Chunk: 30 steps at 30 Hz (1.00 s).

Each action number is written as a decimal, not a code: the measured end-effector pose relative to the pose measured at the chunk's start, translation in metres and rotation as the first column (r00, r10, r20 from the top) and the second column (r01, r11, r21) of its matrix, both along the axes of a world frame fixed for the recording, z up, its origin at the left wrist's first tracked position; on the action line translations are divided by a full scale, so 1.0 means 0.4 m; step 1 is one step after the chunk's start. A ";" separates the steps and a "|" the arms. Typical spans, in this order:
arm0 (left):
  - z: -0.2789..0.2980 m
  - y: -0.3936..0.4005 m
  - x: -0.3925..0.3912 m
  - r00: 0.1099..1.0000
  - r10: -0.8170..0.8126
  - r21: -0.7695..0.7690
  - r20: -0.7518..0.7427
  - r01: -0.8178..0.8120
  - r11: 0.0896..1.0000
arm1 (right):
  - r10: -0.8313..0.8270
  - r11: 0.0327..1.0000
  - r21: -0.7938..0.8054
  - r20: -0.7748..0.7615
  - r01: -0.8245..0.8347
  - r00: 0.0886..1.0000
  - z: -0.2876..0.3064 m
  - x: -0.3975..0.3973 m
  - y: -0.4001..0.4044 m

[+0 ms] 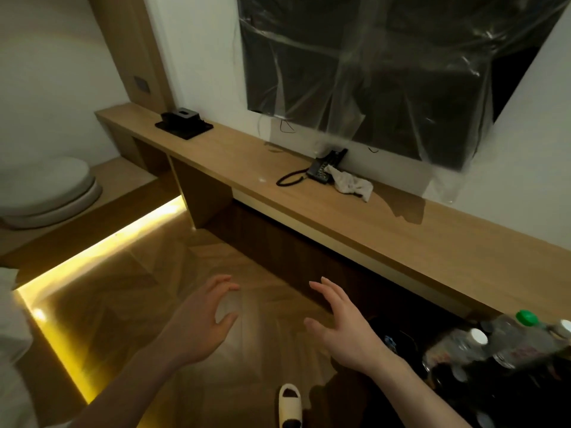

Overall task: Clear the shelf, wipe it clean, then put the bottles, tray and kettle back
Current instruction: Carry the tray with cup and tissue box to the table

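The long wooden shelf (355, 217) runs from the far left to the near right under the wall. A crumpled white cloth (352, 185) lies on it beside a black telephone (326, 168). A black tray (184, 123) with a small box sits at the shelf's far left end. Several plastic water bottles (482, 344), one with a green cap (526, 318), stand low at the right on a dark surface. My left hand (200, 322) and my right hand (343, 325) hover over the floor, fingers spread and holding nothing. No kettle is in sight.
A television wrapped in clear plastic (386, 66) hangs on the wall above the shelf. A white round seat (46, 189) stands on a raised platform at the left, edged by a yellow light strip (102, 242). A white slipper (290, 404) lies on the wooden floor.
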<state>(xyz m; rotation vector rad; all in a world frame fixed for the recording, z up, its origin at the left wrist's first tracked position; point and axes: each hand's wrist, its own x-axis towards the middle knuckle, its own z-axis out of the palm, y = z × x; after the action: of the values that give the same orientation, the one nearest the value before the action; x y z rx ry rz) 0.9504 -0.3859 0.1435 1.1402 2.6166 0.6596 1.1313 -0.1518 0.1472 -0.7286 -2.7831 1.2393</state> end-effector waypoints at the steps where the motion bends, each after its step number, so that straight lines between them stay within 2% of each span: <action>1: -0.001 0.011 -0.040 1.000 0.005 -0.004 0.001 -0.005 1.000 | 0.002 1.000 -0.007 -0.003 -0.002 1.000 -0.008 -0.044 0.013; 11: 0.032 0.121 -0.449 0.989 0.141 -0.043 -0.046 -0.143 0.989 | 0.157 0.986 -0.058 0.037 -0.155 0.987 -0.019 -0.502 0.210; 18: 0.054 0.097 -0.713 0.968 0.244 -0.082 -0.052 -0.247 0.965 | 0.262 0.964 -0.059 0.040 -0.260 0.964 0.057 -0.821 0.251; 24: 0.047 0.065 -1.010 0.956 0.285 -0.078 -0.063 -0.290 0.954 | 0.230 0.973 -0.029 0.050 -0.229 0.972 0.068 -1.132 0.218; 30: 0.073 0.015 -1.340 0.964 0.263 -0.097 -0.039 -0.265 0.959 | 0.122 0.991 -0.061 0.054 -0.118 0.991 0.063 -1.441 0.143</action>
<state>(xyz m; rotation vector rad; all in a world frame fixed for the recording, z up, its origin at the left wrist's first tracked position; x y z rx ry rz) 0.4145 -0.3798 0.1726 0.7827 2.8159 0.5551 0.5548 -0.0944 0.1723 -0.6171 -2.8879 1.3439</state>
